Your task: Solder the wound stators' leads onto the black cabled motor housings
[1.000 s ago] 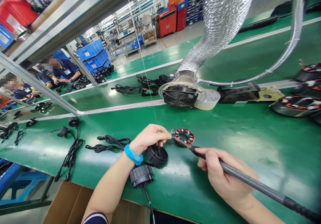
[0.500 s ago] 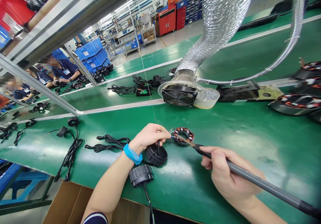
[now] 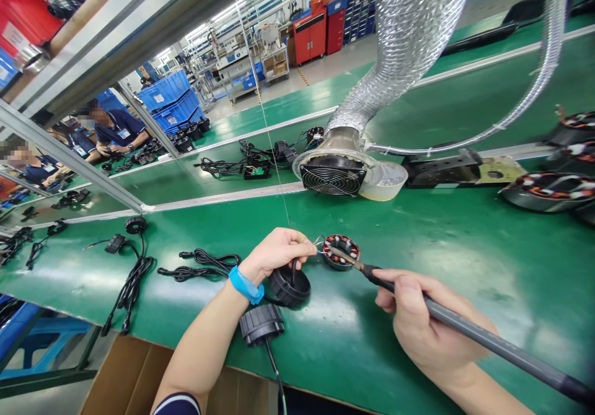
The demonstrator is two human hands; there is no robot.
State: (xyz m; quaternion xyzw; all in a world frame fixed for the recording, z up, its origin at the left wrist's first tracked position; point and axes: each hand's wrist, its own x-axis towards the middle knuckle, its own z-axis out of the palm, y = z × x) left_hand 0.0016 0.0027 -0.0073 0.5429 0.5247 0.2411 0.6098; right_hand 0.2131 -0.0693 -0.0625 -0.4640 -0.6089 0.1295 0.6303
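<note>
the left hand (image 3: 289,249) pinches thin wires (image 3: 320,253) between thumb and fingertips; the right hand (image 3: 430,334) is closed around a soldering iron (image 3: 493,342), its metal tip over the copper-wound ring (image 3: 341,240); the ring lies on the green worktop (image 3: 418,235) near the left hand.

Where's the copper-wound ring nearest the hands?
In the head view, the copper-wound ring lies right of centre on the green bench, between the left hand and right hand, partly behind the grey pen-shaped tool.
</note>
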